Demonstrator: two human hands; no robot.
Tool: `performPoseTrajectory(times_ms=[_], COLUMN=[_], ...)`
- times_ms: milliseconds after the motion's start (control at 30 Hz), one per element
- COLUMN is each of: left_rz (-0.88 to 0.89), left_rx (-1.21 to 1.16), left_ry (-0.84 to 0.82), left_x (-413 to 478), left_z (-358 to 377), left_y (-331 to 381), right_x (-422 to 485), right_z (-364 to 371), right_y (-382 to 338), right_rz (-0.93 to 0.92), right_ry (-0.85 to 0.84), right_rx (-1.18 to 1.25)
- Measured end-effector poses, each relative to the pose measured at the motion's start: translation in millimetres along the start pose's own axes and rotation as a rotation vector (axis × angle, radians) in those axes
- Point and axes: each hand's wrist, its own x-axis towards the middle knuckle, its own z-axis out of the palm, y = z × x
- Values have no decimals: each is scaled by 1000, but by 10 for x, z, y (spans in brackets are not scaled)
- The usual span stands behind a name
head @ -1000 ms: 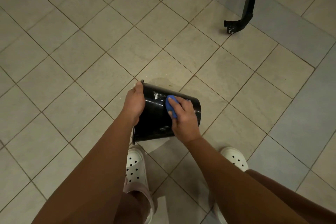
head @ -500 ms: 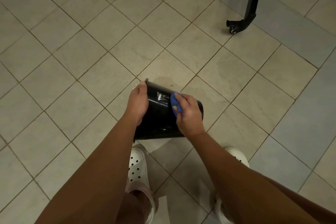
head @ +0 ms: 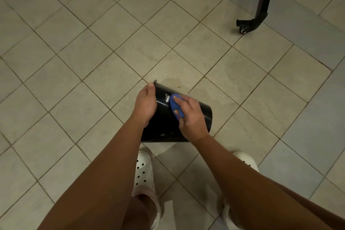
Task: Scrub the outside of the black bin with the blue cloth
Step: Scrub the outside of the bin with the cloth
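The black bin [head: 164, 127] is held tipped on its side above the tiled floor, its rim at the left and its base at the right. My left hand [head: 146, 103] grips the bin at the rim end. My right hand [head: 190, 115] holds the blue cloth [head: 175, 105] bunched under its fingers and presses it on the bin's upper side. A white smear [head: 166, 97] shows on the bin just left of the cloth.
Beige tiled floor [head: 93, 89] lies all around, with a damp patch [head: 214, 87] beyond the bin. My feet in white clogs [head: 143, 170] stand just below the bin. A black wheeled leg [head: 259, 13] stands at the upper right.
My right hand has slid the cloth leftward along the bin toward the white smear. My left hand keeps its hold on the rim.
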Motion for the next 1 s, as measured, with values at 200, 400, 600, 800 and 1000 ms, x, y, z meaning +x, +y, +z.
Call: performPoseTrajectory(times_ms=[200, 400, 600, 800, 1000], left_rz=[-1, 5, -6, -66, -130], left_rx=[7, 12, -27, -111, -253], left_ry=[-25, -24, -11, -74, -29], left_x=[-14, -15, 9, -11, 23], left_z=[-6, -15, -6, -43, -47], left_y=[-11, -19, -33, -63, -55], right_x=[-120, -128, 98, -96, 198], right_z=[-33, 118, 22, 47, -33], right_y=[7, -217, -218, -263, -238], right_rz=[345, -17, 263, 130, 166], right_ry=[130, -3, 43, 6, -120], right_rx=[-23, 8, 93, 72, 96])
